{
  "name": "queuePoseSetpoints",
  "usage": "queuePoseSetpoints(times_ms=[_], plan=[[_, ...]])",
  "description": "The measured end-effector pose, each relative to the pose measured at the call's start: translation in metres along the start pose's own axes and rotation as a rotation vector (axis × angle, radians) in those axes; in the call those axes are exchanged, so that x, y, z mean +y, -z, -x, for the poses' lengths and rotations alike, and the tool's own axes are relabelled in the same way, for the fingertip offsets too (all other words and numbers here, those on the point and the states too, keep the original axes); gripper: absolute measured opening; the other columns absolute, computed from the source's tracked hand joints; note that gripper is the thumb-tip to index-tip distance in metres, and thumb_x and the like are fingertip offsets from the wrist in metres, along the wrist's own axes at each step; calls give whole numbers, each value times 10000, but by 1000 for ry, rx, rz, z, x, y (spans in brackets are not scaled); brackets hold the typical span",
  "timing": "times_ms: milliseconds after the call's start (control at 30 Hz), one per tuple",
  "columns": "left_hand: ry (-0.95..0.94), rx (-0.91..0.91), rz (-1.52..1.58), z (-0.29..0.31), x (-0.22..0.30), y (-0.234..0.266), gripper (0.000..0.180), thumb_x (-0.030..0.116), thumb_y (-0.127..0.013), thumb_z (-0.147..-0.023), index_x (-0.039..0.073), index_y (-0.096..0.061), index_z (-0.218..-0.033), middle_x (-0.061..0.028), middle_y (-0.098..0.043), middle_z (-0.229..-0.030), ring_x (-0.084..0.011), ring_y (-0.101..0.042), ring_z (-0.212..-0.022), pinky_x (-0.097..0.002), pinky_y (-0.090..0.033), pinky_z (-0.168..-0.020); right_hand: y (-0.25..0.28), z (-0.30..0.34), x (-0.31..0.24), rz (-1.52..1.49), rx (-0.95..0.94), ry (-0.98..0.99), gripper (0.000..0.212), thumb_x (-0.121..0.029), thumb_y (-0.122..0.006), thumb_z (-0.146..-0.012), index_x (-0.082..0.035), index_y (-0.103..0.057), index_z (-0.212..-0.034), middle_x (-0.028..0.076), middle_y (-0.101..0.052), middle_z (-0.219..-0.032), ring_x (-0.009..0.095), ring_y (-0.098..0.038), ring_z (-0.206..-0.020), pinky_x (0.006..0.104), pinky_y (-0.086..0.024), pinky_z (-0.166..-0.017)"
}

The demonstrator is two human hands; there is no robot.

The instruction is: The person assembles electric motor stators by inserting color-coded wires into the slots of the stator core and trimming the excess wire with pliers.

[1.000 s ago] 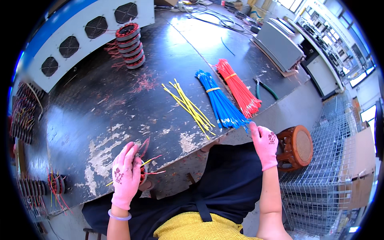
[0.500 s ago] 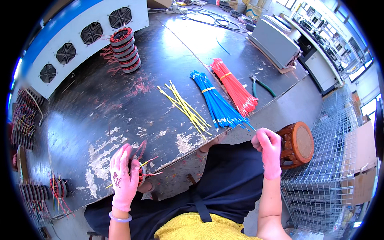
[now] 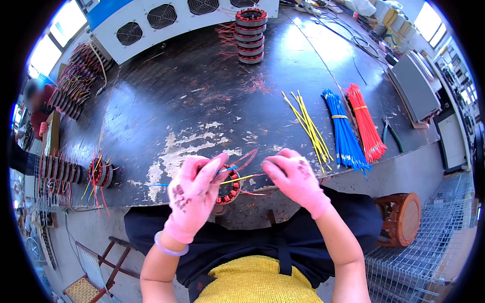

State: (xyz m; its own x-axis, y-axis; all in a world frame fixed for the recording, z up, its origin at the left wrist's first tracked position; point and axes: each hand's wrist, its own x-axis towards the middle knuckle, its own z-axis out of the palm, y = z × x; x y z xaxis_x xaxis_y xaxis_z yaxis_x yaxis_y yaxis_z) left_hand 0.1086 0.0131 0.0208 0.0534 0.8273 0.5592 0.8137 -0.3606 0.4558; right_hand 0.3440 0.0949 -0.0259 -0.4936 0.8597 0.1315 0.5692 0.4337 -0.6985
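Note:
A ring-shaped stator point(image 3: 233, 194) with red-wound coils is at the table's front edge, partly hidden behind my left hand point(image 3: 194, 194). That gloved hand is closed on a blue wire point(image 3: 160, 185); one end sticks out left, and a blue tip shows near the fingertips above the stator. A yellow wire point(image 3: 241, 179) runs over the ring toward my right hand point(image 3: 295, 179). The right fingers are pinched at a thin reddish lead point(image 3: 258, 174) beside it. A loop of reddish wire point(image 3: 246, 160) rises behind the stator. Both hands wear pink gloves.
Yellow wires point(image 3: 308, 129), a blue bundle point(image 3: 346, 134) and a red bundle point(image 3: 366, 126) lie right, by green-handled pliers point(image 3: 391, 136). Stacked stators point(image 3: 250, 38) stand far back; more stators point(image 3: 60, 169) line the left edge. A wooden stool point(image 3: 404, 219) is right. Someone is far left.
My right hand has come left from the blue bundle to the stator. A blue wire is now in my left hand. The view has swung left, shifting the table's things rightward.

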Motion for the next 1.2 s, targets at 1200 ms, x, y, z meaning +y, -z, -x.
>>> queuePoseSetpoints(times_ms=[1200], plan=[[1,-334,296,17,-29,-57,206,57,-687,-901,66,-612,-1093,-107,-641,-1022,-319,-691,-866,-404,-560,-739,-32,20,-15,-55,279,167,235,15,-794,-758,-98,-718,-950,72,-631,-1019,261,-599,-1006,373,-489,-867]])
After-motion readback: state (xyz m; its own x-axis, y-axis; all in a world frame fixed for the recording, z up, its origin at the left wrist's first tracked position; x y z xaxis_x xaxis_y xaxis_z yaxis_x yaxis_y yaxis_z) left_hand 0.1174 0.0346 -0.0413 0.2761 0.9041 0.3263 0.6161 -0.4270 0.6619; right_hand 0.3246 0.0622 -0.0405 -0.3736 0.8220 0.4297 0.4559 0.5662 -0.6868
